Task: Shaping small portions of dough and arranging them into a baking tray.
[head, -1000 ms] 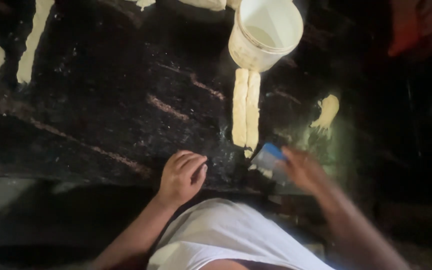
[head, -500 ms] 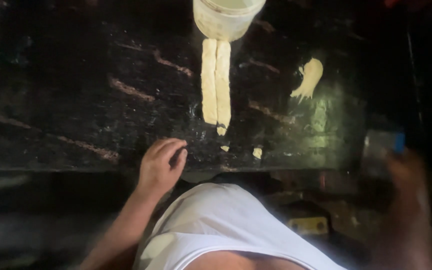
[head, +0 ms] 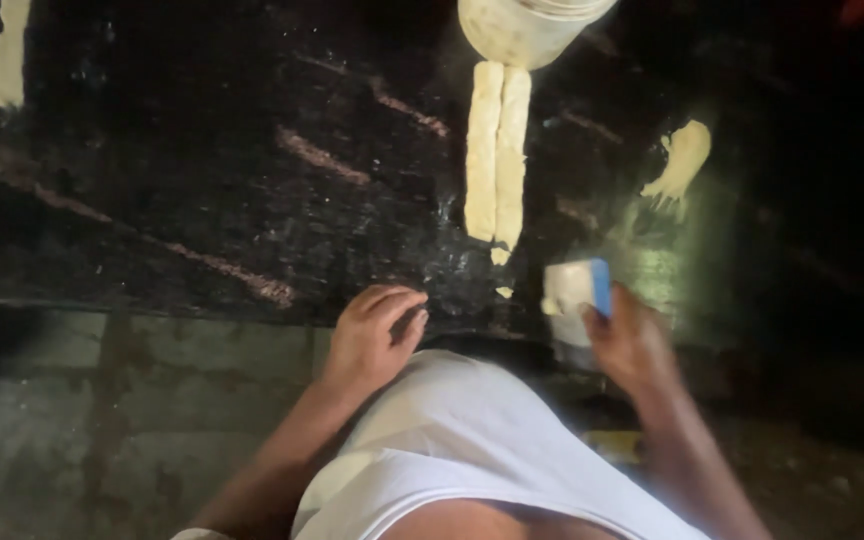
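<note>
While the left hand (head: 372, 335) rests curled on the dark surface (head: 202, 200), the right hand (head: 624, 340) grips a blue-backed scraper (head: 574, 295), best kept flat under the dough strips (head: 497, 160).

A: Dark slab (head: 202, 150) — black, scuffed, dusted with flour, pale streaks across it.
B: Dough?
A: Two strips (head: 497, 150) side by side, touching, running lengthwise. Small crumb (head: 505, 292) just below their near ends. Flattened scrap (head: 682, 160) well to the right.
B: Far edge?
A: White tub (head: 527, 25) — just beyond the strips, cut off by frame. Another pale strip (head: 10, 50) far left.
</note>
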